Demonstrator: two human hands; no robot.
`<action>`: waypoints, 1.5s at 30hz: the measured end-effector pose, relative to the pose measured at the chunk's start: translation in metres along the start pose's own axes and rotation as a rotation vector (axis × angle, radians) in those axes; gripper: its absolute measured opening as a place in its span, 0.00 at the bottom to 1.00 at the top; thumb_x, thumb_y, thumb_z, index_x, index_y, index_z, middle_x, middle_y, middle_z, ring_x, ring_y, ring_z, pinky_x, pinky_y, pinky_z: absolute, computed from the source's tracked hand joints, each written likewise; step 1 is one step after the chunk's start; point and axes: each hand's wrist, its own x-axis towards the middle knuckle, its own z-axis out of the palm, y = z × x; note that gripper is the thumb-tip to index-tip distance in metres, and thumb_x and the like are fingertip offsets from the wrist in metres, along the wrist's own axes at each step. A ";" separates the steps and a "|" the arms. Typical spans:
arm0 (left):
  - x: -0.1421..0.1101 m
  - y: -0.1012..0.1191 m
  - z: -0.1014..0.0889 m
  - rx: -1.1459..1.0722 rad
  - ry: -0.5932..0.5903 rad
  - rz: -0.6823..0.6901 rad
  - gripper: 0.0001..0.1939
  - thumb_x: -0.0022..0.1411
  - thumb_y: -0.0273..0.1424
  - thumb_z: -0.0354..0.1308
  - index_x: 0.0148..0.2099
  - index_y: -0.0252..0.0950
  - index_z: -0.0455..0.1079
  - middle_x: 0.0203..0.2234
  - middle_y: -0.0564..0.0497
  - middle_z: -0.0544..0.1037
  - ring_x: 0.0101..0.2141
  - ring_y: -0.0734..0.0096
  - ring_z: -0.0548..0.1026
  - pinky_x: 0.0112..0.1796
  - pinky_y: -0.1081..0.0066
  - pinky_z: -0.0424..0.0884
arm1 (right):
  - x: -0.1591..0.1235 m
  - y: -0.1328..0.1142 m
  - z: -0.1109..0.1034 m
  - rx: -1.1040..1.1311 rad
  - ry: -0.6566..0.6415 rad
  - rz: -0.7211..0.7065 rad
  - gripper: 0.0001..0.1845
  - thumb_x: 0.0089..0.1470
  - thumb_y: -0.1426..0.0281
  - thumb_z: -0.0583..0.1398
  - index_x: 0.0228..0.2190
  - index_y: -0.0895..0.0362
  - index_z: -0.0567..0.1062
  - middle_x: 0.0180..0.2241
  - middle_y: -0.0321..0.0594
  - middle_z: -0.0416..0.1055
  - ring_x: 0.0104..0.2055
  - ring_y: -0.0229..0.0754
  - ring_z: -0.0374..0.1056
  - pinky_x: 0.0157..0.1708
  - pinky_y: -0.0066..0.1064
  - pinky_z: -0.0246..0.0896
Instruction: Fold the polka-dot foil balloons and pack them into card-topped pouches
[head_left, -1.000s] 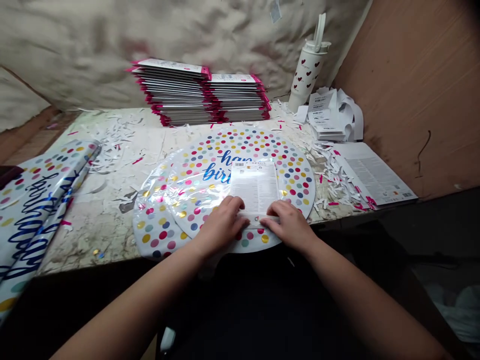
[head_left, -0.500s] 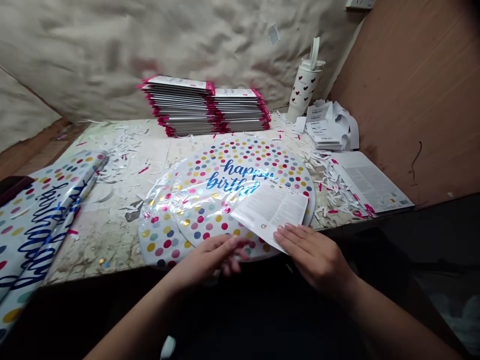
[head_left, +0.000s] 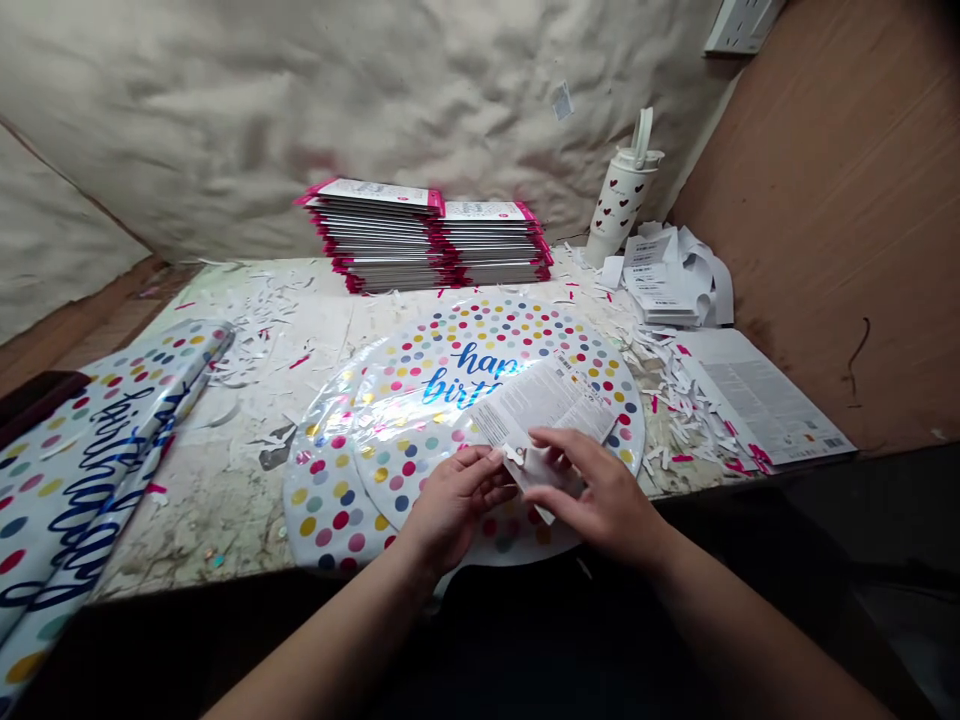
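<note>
My left hand [head_left: 457, 505] and right hand [head_left: 600, 495] half closed, both pinching folded paper end [head_left: 534, 470]; printed leaflet [head_left: 541, 405] beyond hands, lying on foil balloon [head_left: 330, 520]. Hard pull could tear paper; loose grip could drop it.

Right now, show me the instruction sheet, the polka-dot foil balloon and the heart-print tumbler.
instruction sheet [head_left: 540, 403], head view, printed face above the hands
polka-dot foil balloon [head_left: 330, 520], head view, lower-left dotted edge
heart-print tumbler [head_left: 619, 200], head view, body
</note>
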 end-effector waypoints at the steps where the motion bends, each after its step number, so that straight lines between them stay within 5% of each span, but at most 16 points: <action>1: 0.000 0.002 0.002 0.051 -0.003 0.018 0.08 0.53 0.32 0.61 0.31 0.32 0.68 0.27 0.52 0.73 0.30 0.76 0.72 0.36 0.73 0.70 | 0.008 -0.002 0.002 0.063 0.035 0.039 0.19 0.50 0.66 0.60 0.45 0.57 0.69 0.37 0.42 0.73 0.39 0.41 0.69 0.40 0.32 0.67; 5: 0.006 0.011 0.005 0.163 0.042 0.135 0.11 0.53 0.36 0.60 0.29 0.33 0.65 0.27 0.53 0.71 0.30 0.74 0.71 0.35 0.71 0.69 | 0.023 0.002 -0.003 0.219 0.105 0.132 0.06 0.54 0.72 0.56 0.32 0.55 0.74 0.30 0.37 0.73 0.34 0.38 0.70 0.35 0.28 0.66; 9: 0.007 0.038 0.001 0.526 0.109 0.321 0.09 0.56 0.34 0.55 0.38 0.37 0.60 0.28 0.54 0.71 0.28 0.73 0.70 0.29 0.73 0.68 | 0.010 0.023 -0.050 0.013 -0.162 0.196 0.06 0.48 0.63 0.61 0.26 0.52 0.76 0.28 0.37 0.73 0.31 0.40 0.70 0.29 0.29 0.67; 13: -0.005 0.081 0.023 1.233 -0.112 0.554 0.11 0.59 0.29 0.50 0.46 0.41 0.60 0.25 0.55 0.72 0.24 0.74 0.69 0.25 0.76 0.63 | 0.006 0.032 -0.093 -0.312 0.228 0.135 0.30 0.37 0.58 0.67 0.45 0.50 0.72 0.49 0.45 0.66 0.51 0.55 0.62 0.42 0.42 0.66; 16: -0.009 0.109 0.051 1.387 -0.269 0.793 0.14 0.60 0.28 0.49 0.48 0.44 0.64 0.29 0.54 0.74 0.27 0.72 0.71 0.30 0.73 0.66 | 0.020 0.030 -0.097 -0.032 0.223 0.108 0.26 0.43 0.63 0.65 0.47 0.49 0.71 0.47 0.42 0.69 0.50 0.53 0.65 0.42 0.41 0.67; 18: -0.003 0.120 0.062 1.181 -0.206 0.950 0.19 0.58 0.32 0.54 0.52 0.45 0.62 0.38 0.51 0.74 0.35 0.68 0.73 0.38 0.69 0.69 | 0.033 0.032 -0.090 0.262 0.291 0.138 0.14 0.48 0.65 0.62 0.40 0.48 0.74 0.36 0.38 0.75 0.41 0.49 0.71 0.37 0.39 0.69; 21: 0.019 0.121 0.064 1.006 -0.255 0.968 0.25 0.55 0.34 0.57 0.55 0.40 0.60 0.45 0.46 0.72 0.43 0.63 0.71 0.43 0.66 0.69 | 0.049 0.045 -0.081 0.558 0.625 0.170 0.14 0.49 0.65 0.61 0.40 0.48 0.73 0.34 0.38 0.75 0.41 0.48 0.71 0.39 0.42 0.69; 23: 0.042 0.120 0.061 1.145 -0.291 1.007 0.16 0.60 0.31 0.52 0.51 0.39 0.65 0.40 0.47 0.75 0.39 0.66 0.73 0.40 0.69 0.70 | 0.055 0.058 -0.082 0.646 0.723 0.170 0.17 0.48 0.64 0.62 0.42 0.48 0.71 0.39 0.40 0.74 0.45 0.48 0.69 0.42 0.43 0.68; 27: 0.112 0.145 0.067 1.452 -0.011 1.471 0.20 0.63 0.23 0.42 0.56 0.36 0.61 0.51 0.45 0.69 0.48 0.66 0.69 0.48 0.66 0.65 | 0.050 0.086 -0.092 0.649 0.800 0.284 0.17 0.48 0.63 0.61 0.42 0.51 0.71 0.41 0.41 0.73 0.44 0.46 0.69 0.49 0.45 0.62; 29: 0.158 0.172 0.074 1.665 0.033 1.514 0.22 0.63 0.20 0.39 0.58 0.35 0.59 0.55 0.45 0.65 0.54 0.65 0.62 0.52 0.63 0.60 | 0.040 0.095 -0.091 0.548 0.765 0.372 0.15 0.49 0.63 0.61 0.40 0.52 0.73 0.38 0.41 0.74 0.44 0.46 0.70 0.50 0.44 0.61; 31: 0.204 0.199 0.077 1.989 0.111 1.321 0.22 0.63 0.20 0.39 0.58 0.34 0.58 0.54 0.42 0.65 0.55 0.64 0.61 0.53 0.63 0.58 | 0.027 0.103 -0.086 0.422 0.656 0.446 0.14 0.48 0.62 0.61 0.38 0.53 0.75 0.38 0.42 0.75 0.45 0.47 0.69 0.48 0.42 0.64; 36: 0.271 0.238 0.047 2.130 0.246 1.095 0.22 0.57 0.16 0.43 0.55 0.25 0.61 0.43 0.34 0.72 0.46 0.57 0.70 0.45 0.60 0.64 | -0.009 0.117 -0.081 0.069 0.419 0.505 0.13 0.48 0.61 0.61 0.36 0.52 0.76 0.39 0.41 0.76 0.41 0.48 0.72 0.32 0.30 0.73; 39: 0.277 0.250 0.025 2.143 0.329 1.017 0.23 0.56 0.16 0.43 0.55 0.22 0.60 0.43 0.32 0.72 0.46 0.56 0.69 0.45 0.60 0.63 | -0.021 0.106 -0.075 -0.160 0.241 0.343 0.10 0.51 0.63 0.59 0.36 0.50 0.76 0.38 0.40 0.76 0.39 0.45 0.73 0.28 0.27 0.73; 42: 0.266 0.254 0.017 2.120 0.392 1.022 0.25 0.56 0.17 0.43 0.57 0.20 0.56 0.50 0.28 0.66 0.53 0.50 0.61 0.49 0.54 0.57 | -0.026 0.083 -0.050 -0.372 -0.023 -0.035 0.17 0.50 0.62 0.59 0.43 0.50 0.73 0.43 0.41 0.74 0.44 0.47 0.71 0.39 0.33 0.71; 45: 0.230 0.233 0.023 2.079 0.370 1.085 0.25 0.57 0.19 0.44 0.59 0.23 0.55 0.56 0.32 0.59 0.57 0.49 0.54 0.52 0.50 0.50 | -0.032 0.063 -0.016 -0.540 -0.131 -0.388 0.22 0.51 0.67 0.58 0.49 0.51 0.68 0.49 0.44 0.69 0.50 0.52 0.65 0.45 0.43 0.67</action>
